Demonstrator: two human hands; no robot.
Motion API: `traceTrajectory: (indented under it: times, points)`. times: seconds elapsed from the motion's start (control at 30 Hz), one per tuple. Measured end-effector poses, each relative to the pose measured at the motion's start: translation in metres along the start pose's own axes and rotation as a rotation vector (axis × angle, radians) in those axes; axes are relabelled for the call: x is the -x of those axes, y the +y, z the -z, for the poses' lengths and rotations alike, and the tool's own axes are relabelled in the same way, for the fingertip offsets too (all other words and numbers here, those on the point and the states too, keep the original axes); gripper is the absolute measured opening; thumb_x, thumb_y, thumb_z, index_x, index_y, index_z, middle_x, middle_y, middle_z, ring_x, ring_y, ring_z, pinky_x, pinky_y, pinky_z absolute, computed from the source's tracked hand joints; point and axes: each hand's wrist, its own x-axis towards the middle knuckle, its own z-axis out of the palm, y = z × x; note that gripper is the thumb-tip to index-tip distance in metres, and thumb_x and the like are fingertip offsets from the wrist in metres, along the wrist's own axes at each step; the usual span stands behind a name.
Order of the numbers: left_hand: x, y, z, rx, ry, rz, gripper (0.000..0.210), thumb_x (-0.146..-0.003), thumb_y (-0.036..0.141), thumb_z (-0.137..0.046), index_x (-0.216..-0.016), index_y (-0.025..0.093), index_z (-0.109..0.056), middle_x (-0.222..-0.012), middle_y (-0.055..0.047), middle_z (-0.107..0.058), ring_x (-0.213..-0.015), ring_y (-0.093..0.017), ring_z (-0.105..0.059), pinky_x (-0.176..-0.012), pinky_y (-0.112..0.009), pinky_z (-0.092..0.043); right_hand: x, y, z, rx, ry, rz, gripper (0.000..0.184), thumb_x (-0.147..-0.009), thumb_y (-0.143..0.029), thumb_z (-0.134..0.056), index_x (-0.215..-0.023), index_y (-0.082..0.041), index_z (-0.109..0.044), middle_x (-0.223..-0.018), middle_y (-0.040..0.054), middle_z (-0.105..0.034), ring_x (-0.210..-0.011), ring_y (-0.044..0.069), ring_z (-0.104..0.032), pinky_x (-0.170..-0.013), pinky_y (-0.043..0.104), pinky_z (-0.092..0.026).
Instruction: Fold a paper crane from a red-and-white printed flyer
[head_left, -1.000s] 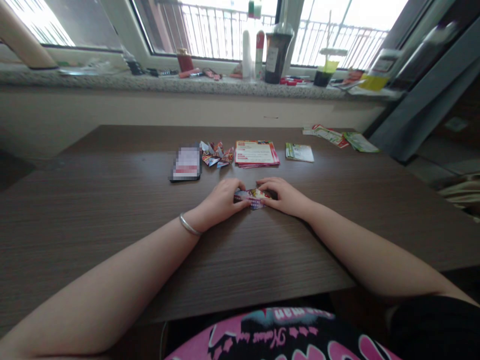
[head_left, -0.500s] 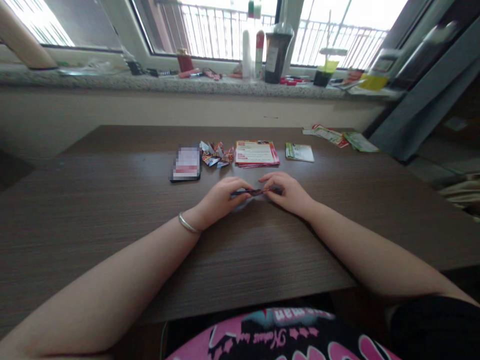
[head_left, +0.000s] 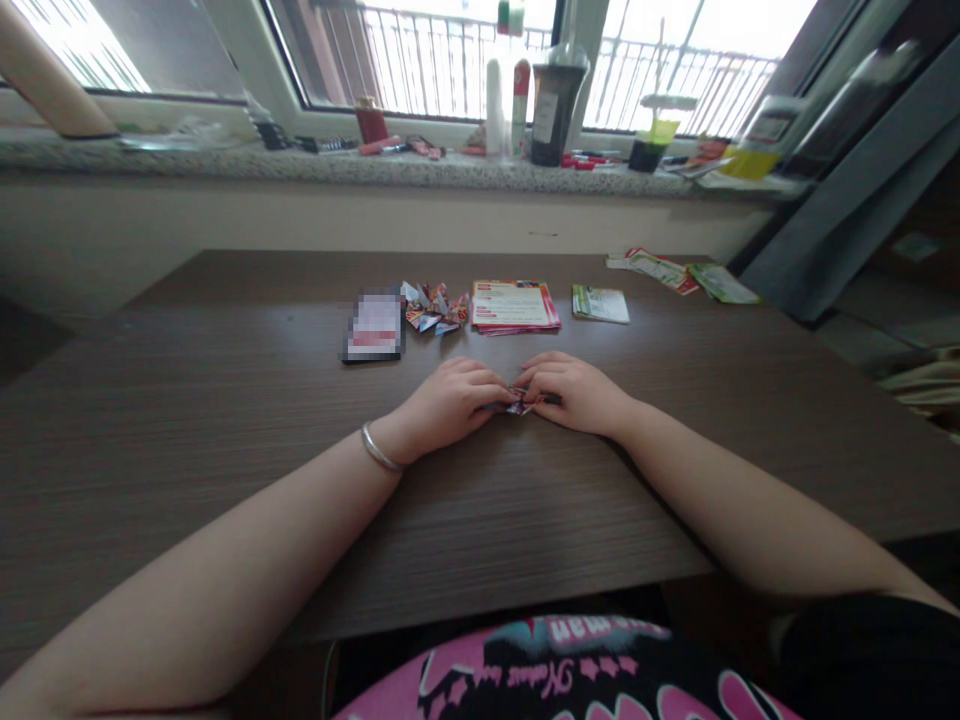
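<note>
Between my hands is a small piece of folded printed paper (head_left: 519, 402), mostly covered by the fingers. My left hand (head_left: 457, 405) grips its left end, thumb below and fingers curled over the top. The right end is pinched by my right hand (head_left: 574, 393), whose fingers bend over it. Both hands rest low over the brown table (head_left: 480, 520). Just beyond them lie a cluster of folded paper pieces (head_left: 436, 308) in red, orange and white, and a stack of printed cards (head_left: 514, 305) with red edges.
Left of the folded pieces lies a phone-like object (head_left: 373, 325) with a blurred-out face. A small green-and-white card stack (head_left: 600, 304) is to the right. More cards (head_left: 664, 270) lie at the far right edge. Bottles and a dark cup (head_left: 551, 110) stand on the windowsill.
Both hands have turned palms more downward and lowered slightly toward me. The folded paper has tipped from edge-on, so its printed face shows more.
</note>
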Motion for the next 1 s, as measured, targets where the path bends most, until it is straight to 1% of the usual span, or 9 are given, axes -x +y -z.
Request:
traceTrajectory:
  times: [0.17, 0.27, 0.4, 0.57, 0.7, 0.8, 0.87, 0.93, 1.0]
  points:
    - [0.000, 0.003, 0.004, 0.006, -0.027, 0.023, 0.023, -0.090, 0.037, -0.059, -0.106, 0.026, -0.069, -0.110, -0.004, -0.070, -0.103, -0.021, -0.061, -0.092, -0.038, -0.042, 0.000, -0.001, 0.000, -0.026, -0.026, -0.029, 0.010, -0.085, -0.023, -0.060, -0.086, -0.022, -0.069, -0.103, 0.0031, -0.073, -0.108, 0.021, -0.061, -0.096, 0.038, -0.048]
    - [0.000, 0.004, 0.002, -0.020, -0.020, 0.020, 0.022, -0.092, 0.032, -0.055, -0.107, 0.025, -0.069, -0.113, -0.004, -0.070, -0.105, -0.021, -0.060, -0.094, -0.038, -0.042, -0.003, 0.000, -0.004, -0.050, 0.024, -0.088, 0.016, -0.089, -0.021, -0.054, -0.085, -0.021, -0.070, -0.095, 0.0030, -0.074, -0.101, 0.019, -0.064, -0.094, 0.036, -0.048]
    - [0.000, 0.002, -0.003, -0.039, 0.019, 0.004, 0.024, -0.093, 0.021, -0.050, -0.105, 0.028, -0.070, -0.115, 0.000, -0.070, -0.112, -0.021, -0.058, -0.097, -0.039, -0.041, -0.005, 0.002, -0.011, -0.034, 0.100, -0.233, 0.013, -0.087, -0.020, -0.058, -0.085, -0.021, -0.070, -0.090, 0.0038, -0.074, -0.095, 0.019, -0.064, -0.093, 0.037, -0.047]
    - [-0.002, -0.001, -0.004, 0.049, 0.037, 0.019, 0.030, -0.091, 0.012, -0.048, -0.100, 0.027, -0.072, -0.106, -0.002, -0.072, -0.100, -0.017, -0.062, -0.093, -0.035, -0.046, -0.004, 0.006, -0.016, -0.002, 0.109, -0.301, 0.014, -0.083, -0.026, -0.065, -0.095, -0.020, -0.071, -0.101, 0.0065, -0.072, -0.103, 0.022, -0.062, -0.097, 0.040, -0.044]
    - [-0.002, 0.001, -0.003, 0.152, -0.018, 0.047, 0.020, -0.091, 0.020, -0.052, -0.099, 0.024, -0.070, -0.109, -0.003, -0.071, -0.104, -0.018, -0.062, -0.095, -0.035, -0.047, -0.003, 0.007, -0.017, 0.022, 0.053, -0.261, 0.019, -0.082, -0.032, -0.068, -0.096, -0.020, -0.070, -0.113, 0.0088, -0.068, -0.110, 0.023, -0.058, -0.100, 0.042, -0.042]
    - [-0.001, 0.003, -0.003, 0.077, -0.006, 0.123, 0.012, -0.088, 0.028, -0.059, -0.095, 0.023, -0.068, -0.110, -0.003, -0.070, -0.121, -0.025, -0.055, -0.104, -0.046, -0.040, -0.004, 0.004, -0.017, 0.024, 0.042, -0.259, 0.018, -0.078, -0.034, -0.071, -0.088, -0.019, -0.068, -0.113, 0.0099, -0.066, -0.111, 0.024, -0.058, -0.100, 0.043, -0.042]
    - [-0.002, 0.004, -0.004, -0.001, 0.005, 0.159, 0.011, -0.086, 0.031, -0.062, -0.094, 0.023, -0.066, -0.114, -0.004, -0.069, -0.125, -0.029, -0.051, -0.107, -0.053, -0.034, -0.004, 0.002, -0.018, 0.021, 0.048, -0.277, 0.021, -0.075, -0.037, -0.074, -0.082, -0.019, -0.066, -0.113, 0.0113, -0.066, -0.112, 0.025, -0.057, -0.099, 0.044, -0.043]
    - [-0.002, 0.005, -0.004, -0.064, 0.008, 0.193, 0.013, -0.086, 0.031, -0.061, -0.095, 0.022, -0.065, -0.116, -0.005, -0.066, -0.119, -0.028, -0.054, -0.106, -0.053, -0.035, -0.004, 0.001, -0.018, 0.013, 0.044, -0.293, 0.019, -0.076, -0.035, -0.073, -0.079, -0.018, -0.064, -0.115, 0.0118, -0.065, -0.113, 0.026, -0.057, -0.100, 0.045, -0.042]
    - [-0.002, 0.006, -0.005, -0.119, 0.031, 0.267, 0.016, -0.086, 0.028, -0.061, -0.099, 0.020, -0.064, -0.116, -0.009, -0.064, -0.110, -0.027, -0.057, -0.100, -0.048, -0.041, -0.005, 0.001, -0.017, -0.001, 0.035, -0.296, 0.012, -0.081, -0.030, -0.068, -0.079, -0.018, -0.064, -0.115, 0.0116, -0.065, -0.114, 0.025, -0.056, -0.102, 0.046, -0.041]
